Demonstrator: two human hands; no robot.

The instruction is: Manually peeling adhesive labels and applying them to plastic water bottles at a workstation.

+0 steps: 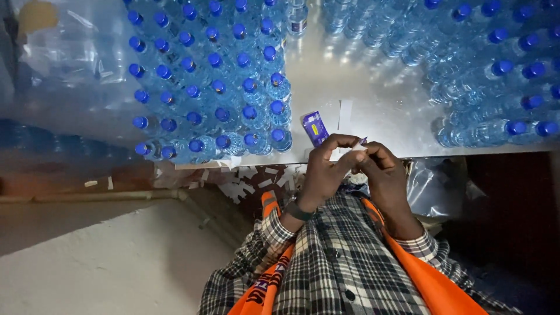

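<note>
Both hands raised together over the near edge of a white table, just in front of the chest. Left hand curled, thumb and forefinger pinching the lower end of a small purple label strip, which sticks up and to the left above the knuckles. Right hand close against it, fingertips pressed together on a tiny pale scrap at the strip's other end, seemingly the backing or a corner being picked at; too small to tell which.

Likely feather-light, thin and floppy, this strip: prone to curl, crease or stick to skin if adhesive. Best taken by the very edges or a corner, with light pinching and no flat contact across the face.

Dense block of blue-capped water bottles on the far left of the table, another bank of bottles lying on their sides on the far right. Between them a bare white lane, running away from the hands: the only open room. Table edge right under the fingers; clear plastic wrap at far left, paper scraps below the edge.
</note>
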